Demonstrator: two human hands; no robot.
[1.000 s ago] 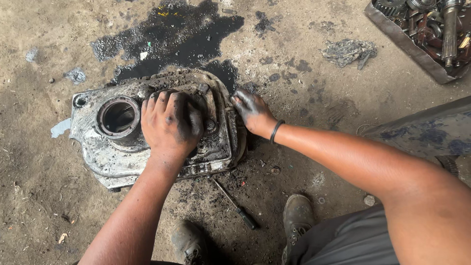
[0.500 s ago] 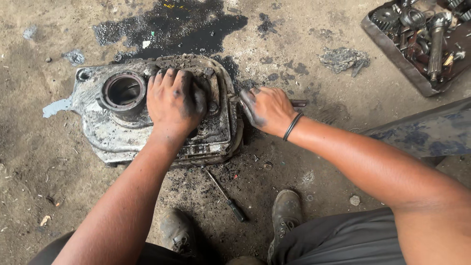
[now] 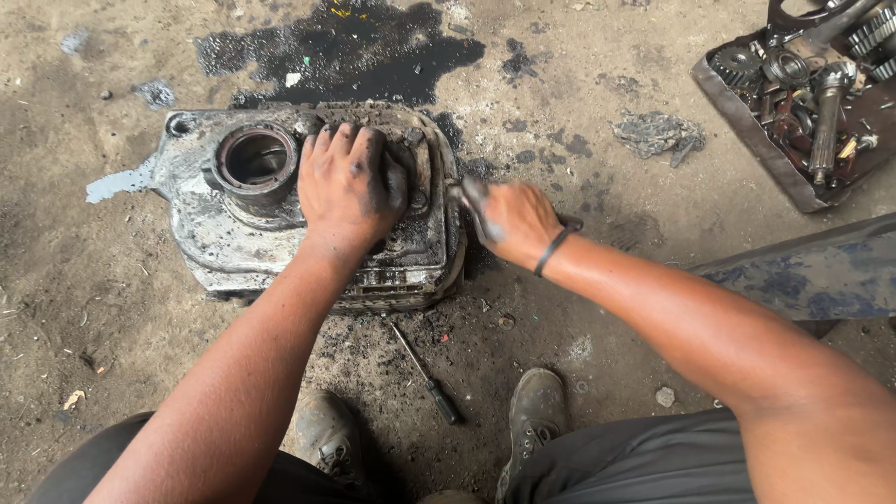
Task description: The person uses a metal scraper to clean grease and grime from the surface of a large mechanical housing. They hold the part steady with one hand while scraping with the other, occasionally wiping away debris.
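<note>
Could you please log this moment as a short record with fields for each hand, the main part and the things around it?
left hand: palm down, pressing on the metal housing
right hand: at the housing's right edge, gripping a dark tool, partly hidden
metal housing: greasy, flat on the dirt floor, round opening at left
screwdriver: on the floor below the housing
tray of gears: upper right
oil stain: behind the housing

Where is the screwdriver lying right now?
The screwdriver lies on the dirt floor just below the greasy metal casing, between the person's two shoes, untouched by either hand.
</note>
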